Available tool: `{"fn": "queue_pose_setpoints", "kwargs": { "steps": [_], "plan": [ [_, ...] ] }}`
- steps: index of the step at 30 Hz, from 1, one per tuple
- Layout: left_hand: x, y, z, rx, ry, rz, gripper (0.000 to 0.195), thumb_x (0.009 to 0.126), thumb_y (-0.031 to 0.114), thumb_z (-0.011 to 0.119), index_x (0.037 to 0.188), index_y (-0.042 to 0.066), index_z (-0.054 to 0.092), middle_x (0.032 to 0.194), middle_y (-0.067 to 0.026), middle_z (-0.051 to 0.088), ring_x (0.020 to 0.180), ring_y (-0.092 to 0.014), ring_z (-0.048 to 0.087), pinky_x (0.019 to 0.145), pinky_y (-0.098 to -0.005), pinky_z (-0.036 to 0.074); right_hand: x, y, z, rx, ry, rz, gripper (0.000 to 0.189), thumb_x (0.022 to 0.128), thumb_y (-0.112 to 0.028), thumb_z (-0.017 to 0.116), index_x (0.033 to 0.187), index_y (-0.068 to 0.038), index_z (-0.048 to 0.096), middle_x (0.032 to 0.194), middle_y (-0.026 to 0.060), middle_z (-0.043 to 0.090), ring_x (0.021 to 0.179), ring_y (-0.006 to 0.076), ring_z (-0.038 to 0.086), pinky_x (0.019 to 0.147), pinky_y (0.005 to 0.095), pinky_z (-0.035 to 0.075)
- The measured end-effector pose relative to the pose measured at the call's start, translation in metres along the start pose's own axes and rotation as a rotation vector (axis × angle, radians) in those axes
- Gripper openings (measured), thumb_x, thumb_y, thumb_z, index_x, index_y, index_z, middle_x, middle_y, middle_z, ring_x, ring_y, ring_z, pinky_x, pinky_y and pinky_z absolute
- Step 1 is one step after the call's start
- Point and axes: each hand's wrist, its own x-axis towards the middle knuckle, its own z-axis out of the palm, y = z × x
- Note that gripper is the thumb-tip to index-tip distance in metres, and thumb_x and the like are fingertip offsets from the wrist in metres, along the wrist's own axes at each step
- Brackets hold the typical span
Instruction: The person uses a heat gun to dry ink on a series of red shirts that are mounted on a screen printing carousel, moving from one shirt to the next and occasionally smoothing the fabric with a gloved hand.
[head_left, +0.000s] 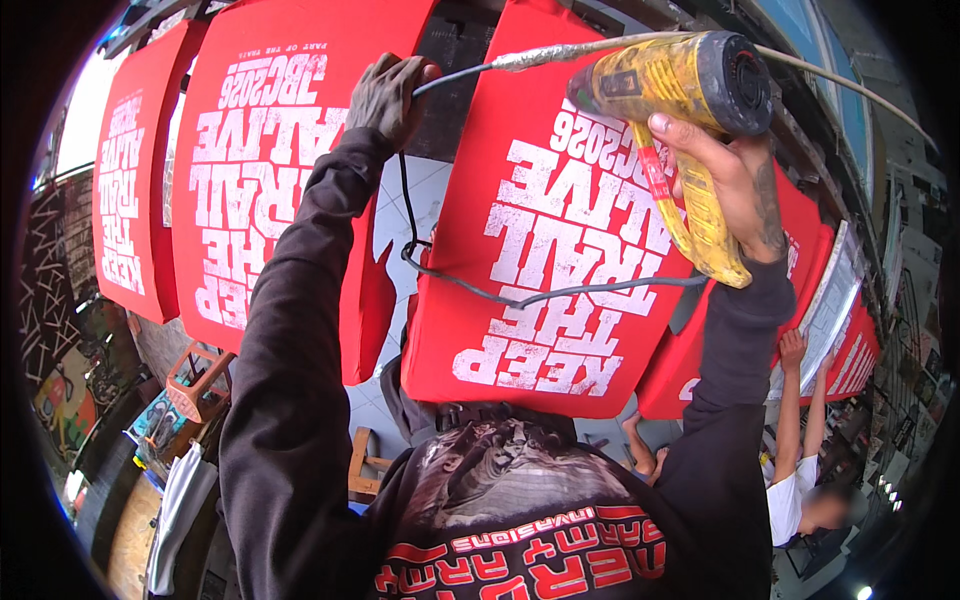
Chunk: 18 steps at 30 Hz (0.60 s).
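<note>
My right hand (720, 172) grips the handle of a worn yellow heat gun (660, 71), raised over a red fabric piece (465, 322) with large white printed lettering. The gun's grey power cord (600, 289) leaves the handle's base and droops across that piece, with a knot near its left edge. My left hand (394, 97) is closed around the cable (457, 76), near the top of the neighbouring red piece (255, 180). Silvery wrapping covers a joint (540, 56) between this cable and a pale one running behind the gun. The gun's nozzle points left.
Another printed red piece (124, 202) lies at far left. On the right, a co-worker's hands (793, 349) hold a framed screen (832, 300) beside more red pieces. An orange plastic stool (196, 386) and a hanging white cloth (178, 510) stand lower left. Tiled floor (412, 187) shows between the pieces.
</note>
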Motion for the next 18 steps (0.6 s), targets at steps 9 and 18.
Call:
{"fn": "queue_pose_setpoints", "kwargs": {
  "steps": [9, 18],
  "plan": [
    [-0.001, -0.007, 0.006, -0.018, -0.022, -0.012, 0.038, 0.109, 0.041, 0.042, 0.098, 0.01, 0.061, 0.093, -0.0109, 0.066, 0.095, -0.032, 0.058, 0.085, -0.044, 0.047, -0.01, -0.003, 0.004, -0.011, -0.091, -0.013, 0.037, 0.088, -0.012, 0.078, 0.121, 0.001, 0.07, 0.104, 0.008, 0.075, 0.088, 0.0118, 0.068, 0.078, 0.0273, 0.054],
    [-0.001, -0.005, 0.004, -0.019, 0.006, 0.014, 0.038, 0.109, 0.041, 0.043, 0.099, 0.01, 0.061, 0.093, -0.0104, 0.067, 0.095, -0.032, 0.059, 0.086, -0.0442, 0.048, -0.03, -0.007, 0.01, -0.059, -0.134, -0.058, 0.042, 0.086, -0.006, 0.08, 0.125, 0.002, 0.068, 0.117, 0.0117, 0.073, 0.106, 0.0165, 0.069, 0.097, 0.0339, 0.053]
  ]
}}
